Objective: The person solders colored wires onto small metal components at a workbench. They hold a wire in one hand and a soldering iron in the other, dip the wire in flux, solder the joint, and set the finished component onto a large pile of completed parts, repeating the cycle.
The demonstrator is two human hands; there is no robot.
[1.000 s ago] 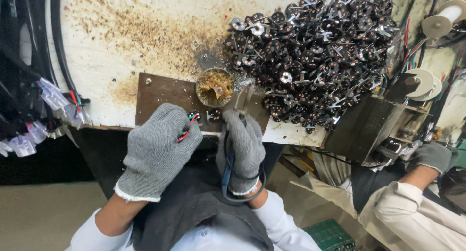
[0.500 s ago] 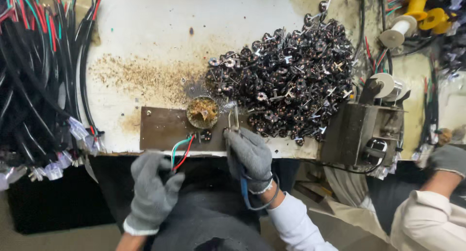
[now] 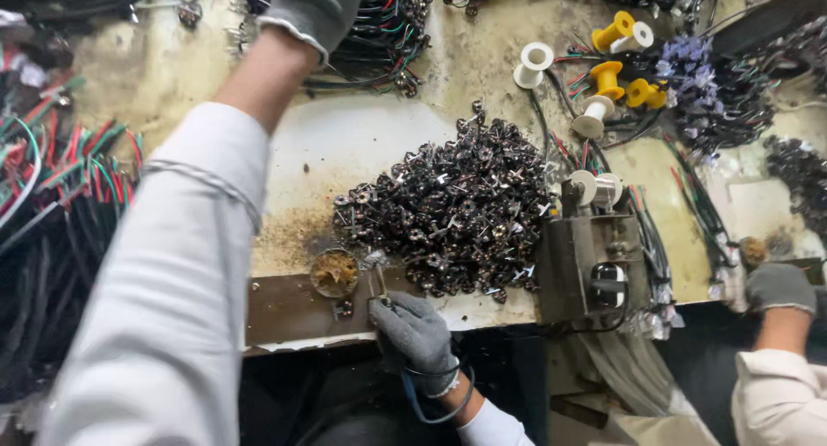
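Around the heap of small dark metal parts [image 3: 452, 209] spreads a stained, yellowish workbench [image 3: 345, 144], dusted with brown crumbs on the heap's left and ringed by bundles of coloured wires [image 3: 60, 179]. Beyond the heap to the right stand yellow and white spools [image 3: 603, 67]; just right of it sits a grey metal box [image 3: 590, 269]. Left of the heap's near edge is a small round dish of brown paste [image 3: 334, 272]. My right hand [image 3: 415, 330], gloved in grey, is closed around a thin metal tool [image 3: 377, 282] whose tip rests beside that dish. My left hand [image 3: 314, 11] reaches far beyond the heap toward a wire bundle [image 3: 388, 32]; it is cut off by the frame's top, so I cannot tell its grip. Another person's gloved hand [image 3: 780, 286] rests far right of the box.
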